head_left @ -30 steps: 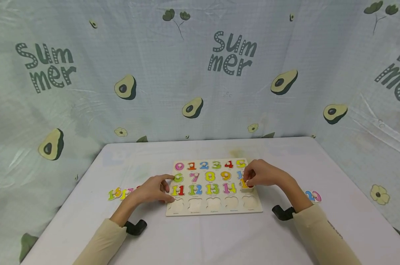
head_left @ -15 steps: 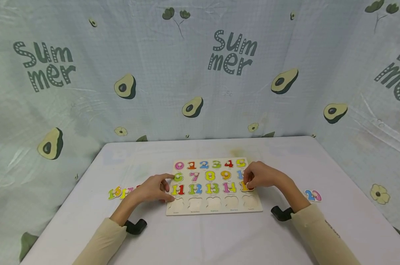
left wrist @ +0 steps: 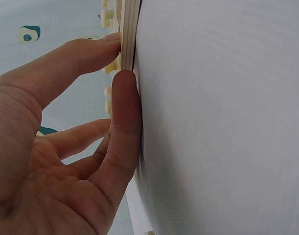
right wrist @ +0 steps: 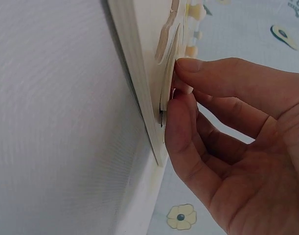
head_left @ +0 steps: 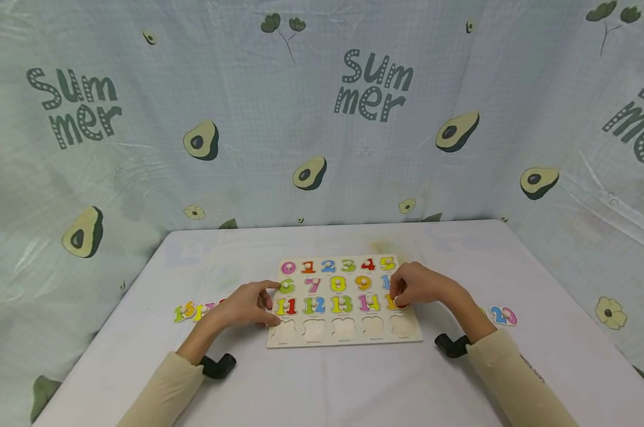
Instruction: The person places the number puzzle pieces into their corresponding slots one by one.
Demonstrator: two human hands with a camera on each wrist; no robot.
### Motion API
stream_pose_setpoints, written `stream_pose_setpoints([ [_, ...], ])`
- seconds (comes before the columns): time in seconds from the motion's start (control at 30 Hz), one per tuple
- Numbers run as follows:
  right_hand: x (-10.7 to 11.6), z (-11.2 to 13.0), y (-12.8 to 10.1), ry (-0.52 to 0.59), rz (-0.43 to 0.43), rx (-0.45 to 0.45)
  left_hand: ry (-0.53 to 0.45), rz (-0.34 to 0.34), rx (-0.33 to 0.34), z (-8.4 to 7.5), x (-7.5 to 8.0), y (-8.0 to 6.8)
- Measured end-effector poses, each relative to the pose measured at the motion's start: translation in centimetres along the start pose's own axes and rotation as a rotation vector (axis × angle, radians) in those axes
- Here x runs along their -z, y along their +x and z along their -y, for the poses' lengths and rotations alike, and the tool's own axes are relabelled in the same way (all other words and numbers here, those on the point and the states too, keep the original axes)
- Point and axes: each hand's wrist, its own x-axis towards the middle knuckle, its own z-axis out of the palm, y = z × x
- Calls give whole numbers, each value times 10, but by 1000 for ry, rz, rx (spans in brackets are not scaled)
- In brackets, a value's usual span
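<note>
A wooden number puzzle board (head_left: 327, 342) lies mid-table, its rows of colourful knobbed numbers seated above a front row of bare recesses. My left hand (head_left: 247, 303) touches the board's left edge with thumb and fingers spread; in the left wrist view one fingertip (left wrist: 125, 81) meets the edge close over the cloth. At the right end of the third row, my right hand (head_left: 422, 283) pinches the knob of a number puzzle piece (head_left: 391, 301). Its orange 1 shows, while the fingers cover the second digit. The right wrist view has this piece (right wrist: 168, 81) slightly tilted against the board.
Loose number pieces (head_left: 185, 311), a 16 and a 17 among them, lie left of the board, partly behind the left hand. A loose 20 piece (head_left: 503, 315) lies beyond the right forearm, beside another piece mostly hidden by it. A printed curtain (head_left: 247, 196) stands behind the table.
My right hand has lowered slightly with the number piece, which has gone from raised over the board to down at its slot. The left hand stays in place.
</note>
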Motion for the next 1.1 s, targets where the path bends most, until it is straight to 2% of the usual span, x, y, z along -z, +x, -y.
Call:
stream_pose_setpoints([
  [0.6, -4, 3, 3, 36, 14, -66, -4, -1, 12, -1, 3, -5],
  [0.87, 2, 4, -2, 45, 43, -65, 8, 10, 16, -3, 4, -5],
  [0.97, 4, 1, -4, 63, 49, -54, 22, 24, 15, -5, 9, -7],
  [1.1, 5, -4, -5, 101, 71, -34, 30, 7, 30, -6, 26, -14],
])
